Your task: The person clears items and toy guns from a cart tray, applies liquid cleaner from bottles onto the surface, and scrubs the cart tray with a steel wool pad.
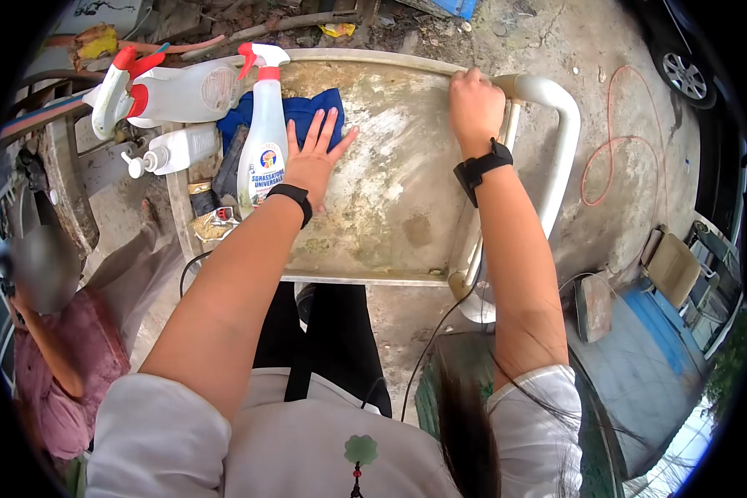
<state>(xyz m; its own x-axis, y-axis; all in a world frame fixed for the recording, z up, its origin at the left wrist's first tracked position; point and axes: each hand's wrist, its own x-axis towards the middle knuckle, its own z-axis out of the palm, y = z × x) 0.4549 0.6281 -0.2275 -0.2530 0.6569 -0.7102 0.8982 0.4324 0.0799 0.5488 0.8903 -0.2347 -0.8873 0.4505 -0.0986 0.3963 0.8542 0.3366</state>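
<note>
My left hand (314,162) lies with its fingers spread over a blue cloth (330,104) on the stained top of a cart (390,199). Just left of that hand stands a clear spray bottle (263,137) with a red and white trigger head; it hides part of the cloth. My right hand (476,104) is closed around the cart's rim at the far right corner, beside the thick white handle (563,141). What its fingertips touch is hidden. Both my wrists wear black bands.
At the cart's left end are another spray bottle (183,93), a white pump bottle (183,149) and a crumpled gold packet (214,224). A person in pink (66,365) is at the left. A red hose (589,166) lies on the ground; a parked car (685,70) stands at upper right.
</note>
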